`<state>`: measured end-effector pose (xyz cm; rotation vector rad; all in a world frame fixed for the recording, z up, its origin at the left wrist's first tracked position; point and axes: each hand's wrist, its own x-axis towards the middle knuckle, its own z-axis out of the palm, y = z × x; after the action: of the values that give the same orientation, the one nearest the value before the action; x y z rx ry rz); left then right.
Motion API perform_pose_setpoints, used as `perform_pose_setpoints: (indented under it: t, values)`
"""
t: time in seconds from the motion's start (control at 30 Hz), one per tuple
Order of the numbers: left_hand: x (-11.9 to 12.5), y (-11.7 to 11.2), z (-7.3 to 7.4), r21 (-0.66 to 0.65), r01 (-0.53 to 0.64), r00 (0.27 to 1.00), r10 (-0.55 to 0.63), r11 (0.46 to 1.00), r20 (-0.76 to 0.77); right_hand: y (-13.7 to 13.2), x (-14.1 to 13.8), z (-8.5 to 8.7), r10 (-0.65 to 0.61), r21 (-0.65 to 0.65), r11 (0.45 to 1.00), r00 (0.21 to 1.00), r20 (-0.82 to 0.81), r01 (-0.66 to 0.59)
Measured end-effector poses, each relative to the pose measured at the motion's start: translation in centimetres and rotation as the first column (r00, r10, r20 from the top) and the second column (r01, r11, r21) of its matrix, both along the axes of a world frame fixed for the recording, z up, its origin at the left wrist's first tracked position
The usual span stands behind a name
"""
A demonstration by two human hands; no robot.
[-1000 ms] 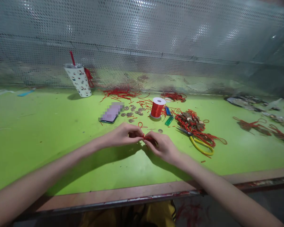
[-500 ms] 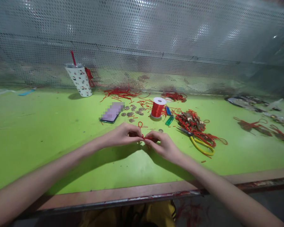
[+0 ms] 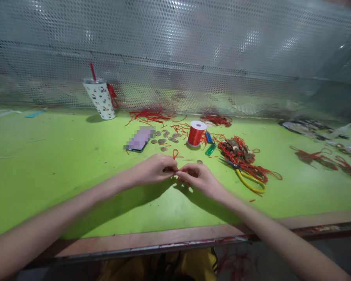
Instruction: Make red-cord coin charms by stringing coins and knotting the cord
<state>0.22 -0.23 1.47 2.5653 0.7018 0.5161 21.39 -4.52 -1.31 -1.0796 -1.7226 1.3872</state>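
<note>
My left hand (image 3: pixel 153 170) and my right hand (image 3: pixel 199 178) meet fingertip to fingertip just above the green table (image 3: pixel 61 156). Both pinch a short red cord (image 3: pixel 175 155) whose small loop sticks up between them; a coin seems tucked under the left fingers, though I cannot be sure. Behind the hands lie loose coins (image 3: pixel 163 141), a spool of red cord (image 3: pixel 195 133) and a phone (image 3: pixel 139 139). To the right are yellow-handled scissors (image 3: pixel 247 180) and a pile of finished red knotted coin pieces (image 3: pixel 239 151).
A patterned cup with a red straw (image 3: pixel 100 98) stands at the back left by the perforated metal wall. Red cord scraps (image 3: pixel 149 115) lie at the back. Two lighters (image 3: pixel 209 143) sit beside the spool. More red pieces (image 3: pixel 324 158) lie far right.
Both hands have closed in on each other slightly and the right fingers now hide most of the red cord; the view has shifted a little.
</note>
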Motion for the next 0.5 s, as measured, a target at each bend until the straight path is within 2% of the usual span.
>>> perform_pose_setpoints:
  t: [0.1,0.2,0.37,0.5]
  values:
    - [0.2,-0.1,-0.2,0.031,-0.022,1.000,0.022,0.999,-0.008,0.0,-0.1,-0.1,-0.040,0.043,0.998,0.999,-0.003,0.040]
    - [0.1,0.0,0.1,-0.003,-0.017,1.000,0.017,1.000,-0.006,0.1,-0.2,0.1,-0.038,0.065,0.997,0.999,-0.001,0.038]
    - [-0.4,0.2,0.8,-0.206,0.002,1.000,0.001,0.979,0.015,0.0,-0.2,0.4,-0.014,-0.008,1.000,1.000,-0.010,0.014]
    - [-0.5,0.5,0.6,-0.363,-0.040,0.996,0.068,0.931,0.065,0.0,-0.3,0.2,-0.026,-0.053,0.998,0.999,-0.040,0.024]
